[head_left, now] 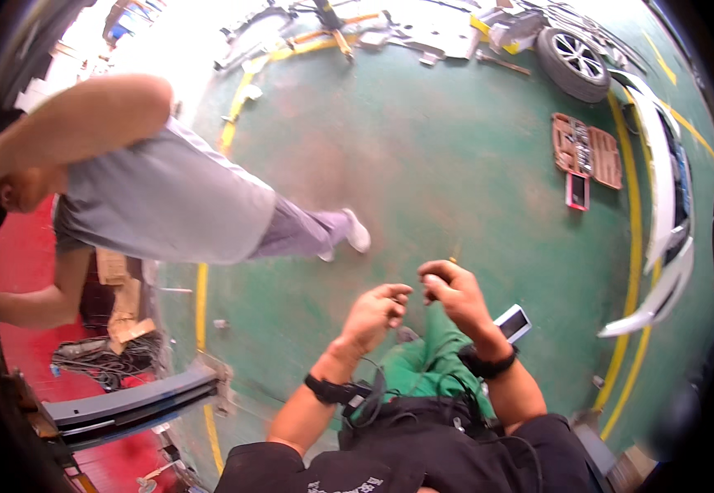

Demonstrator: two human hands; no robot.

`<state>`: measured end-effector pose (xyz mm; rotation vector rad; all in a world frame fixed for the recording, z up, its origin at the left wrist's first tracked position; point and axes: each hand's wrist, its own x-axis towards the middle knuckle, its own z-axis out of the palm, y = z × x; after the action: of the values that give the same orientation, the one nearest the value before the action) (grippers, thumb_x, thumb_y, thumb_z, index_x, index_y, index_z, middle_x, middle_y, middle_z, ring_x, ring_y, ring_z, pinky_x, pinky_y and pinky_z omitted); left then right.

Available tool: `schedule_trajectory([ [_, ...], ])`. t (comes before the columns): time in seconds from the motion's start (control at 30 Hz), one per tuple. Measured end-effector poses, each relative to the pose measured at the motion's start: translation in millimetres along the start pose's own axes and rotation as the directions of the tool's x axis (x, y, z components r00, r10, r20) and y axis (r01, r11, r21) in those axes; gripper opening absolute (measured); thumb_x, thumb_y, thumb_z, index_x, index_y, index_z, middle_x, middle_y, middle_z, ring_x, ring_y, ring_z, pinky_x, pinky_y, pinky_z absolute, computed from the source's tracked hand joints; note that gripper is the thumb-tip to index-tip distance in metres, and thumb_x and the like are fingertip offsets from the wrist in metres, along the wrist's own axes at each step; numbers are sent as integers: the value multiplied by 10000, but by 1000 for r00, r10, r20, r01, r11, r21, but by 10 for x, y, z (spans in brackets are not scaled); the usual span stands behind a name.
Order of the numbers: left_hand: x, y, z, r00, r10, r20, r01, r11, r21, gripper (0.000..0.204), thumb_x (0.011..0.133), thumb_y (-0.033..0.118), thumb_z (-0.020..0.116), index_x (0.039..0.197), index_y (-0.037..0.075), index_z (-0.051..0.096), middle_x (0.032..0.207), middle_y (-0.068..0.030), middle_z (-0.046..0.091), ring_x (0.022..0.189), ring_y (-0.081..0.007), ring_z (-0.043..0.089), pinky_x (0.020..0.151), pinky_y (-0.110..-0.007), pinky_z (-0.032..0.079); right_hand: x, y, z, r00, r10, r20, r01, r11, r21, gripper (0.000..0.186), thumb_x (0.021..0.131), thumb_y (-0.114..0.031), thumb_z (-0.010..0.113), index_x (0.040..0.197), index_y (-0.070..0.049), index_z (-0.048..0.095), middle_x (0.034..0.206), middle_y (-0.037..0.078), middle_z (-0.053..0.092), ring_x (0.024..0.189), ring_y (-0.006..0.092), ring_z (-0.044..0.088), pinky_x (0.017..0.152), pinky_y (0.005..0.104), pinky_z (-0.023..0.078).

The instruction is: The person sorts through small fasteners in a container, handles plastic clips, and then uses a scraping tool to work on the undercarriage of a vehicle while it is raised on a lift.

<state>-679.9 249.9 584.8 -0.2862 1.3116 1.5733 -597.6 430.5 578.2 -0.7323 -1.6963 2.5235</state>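
In front of my body, my left hand [377, 316] has its fingers bent in toward the palm. Close by on the right, my right hand [455, 292] is curled with its fingertips turned toward the left one. A gap separates the two hands. Whatever the fingers may hold is too small or hidden. Black bands circle both wrists, with dark cables running to my waist. Beside my right wrist shows a white device with a dark screen [514, 323]; whether it is fixed to the wrist I cannot tell.
A person in a grey shirt [168, 193] leans over a car at left. A grey bumper beam [135, 400] sticks out at lower left. To the right lie an open tool case [579, 148], a red-edged box [577, 191], a wheel [575, 64] and a white bumper [661, 164].
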Motion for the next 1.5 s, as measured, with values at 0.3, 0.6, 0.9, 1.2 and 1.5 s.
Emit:
schedule_trajectory([
  [0.3, 1042, 840, 65, 998, -51, -41, 49, 997, -51, 327, 956, 20, 507, 1274, -23, 569, 990, -5, 578, 742, -60, 528, 563, -196, 420, 1425, -307, -602, 996, 54, 66, -69, 964, 258, 125, 1010, -103, 570, 1107, -40, 616, 992, 82, 695, 829, 154, 668, 708, 300, 573],
  [0.6, 2119, 2690, 556, 953, 111, -281, -217, 899, -381, 200, 874, 68, 490, 1028, 12, 604, 748, 21, 443, 580, -75, 383, 474, -208, 297, 3776, -1299, -1677, 965, 252, 73, -262, 948, 180, 118, 995, -94, 553, 1067, -56, 639, 862, 51, 685, 682, 98, 601, 616, 232, 493],
  [0.9, 1735, 5016, 322, 449, 453, -770, -655, 753, 62, 193, 946, 164, 558, 1011, -8, 617, 611, 69, 311, 480, -50, 281, 429, -213, 246, 5841, -2566, -1315, 972, 144, 186, -175, 971, 162, 127, 994, -117, 547, 1052, -51, 639, 836, 17, 643, 661, 66, 524, 601, 206, 423],
  [1.2, 1122, 7258, -210, -220, 619, -754, -682, 455, 573, 386, 1039, 364, 544, 1217, 27, 603, 599, 74, 281, 454, -44, 248, 398, -215, 210, 7920, -3246, -229, 898, 248, 364, -283, 958, 44, 139, 994, -109, 542, 1058, -23, 630, 786, 30, 619, 624, 68, 502, 571, 219, 408],
  [1.5, 256, 8647, 352, -687, 627, -367, -130, 391, 911, 499, 1030, 363, 582, 1357, -10, 533, 641, 61, 278, 513, -37, 232, 451, -198, 229, 9160, -3509, 1283, 685, 396, 612, -425, 899, -106, 108, 989, -130, 557, 1031, -76, 641, 774, -3, 616, 575, 66, 514, 520, 201, 406],
])
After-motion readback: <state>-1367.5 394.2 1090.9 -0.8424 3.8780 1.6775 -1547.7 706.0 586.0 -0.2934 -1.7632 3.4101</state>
